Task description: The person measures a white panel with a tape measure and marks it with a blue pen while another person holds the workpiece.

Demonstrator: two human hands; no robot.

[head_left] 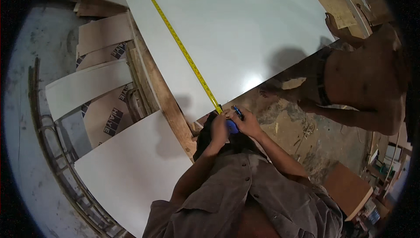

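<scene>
Yellow blade of a tape measure (179, 43) runs lengthwise over a large white panel (253, 32), near and roughly along its left edge, from the top of the view to the near edge, where a blue case (232, 127) sits between the person's hands, just off the panel. The left hand (219, 129) is curled closed on the tape measure where blade and case meet, though blur hides whether its fingers pinch the blade or the case. The right hand (250, 125) has thumb and fingers closed on a slim dark-and-blue tool (238, 112), probably a pen or marker, beside the case. Across to the right, a co-worker's hand (336, 27) is by the panel's edge; whether it touches cannot be told. The step in hand looks like measuring the panel's length, perhaps with a mark about to be set. The next move would likely call for holding the blade taut and straight, reading it at the near edge, and bringing the tool's tip down onto the white surface. Whether the blade's far end is hooked over the panel cannot be made out.
</scene>
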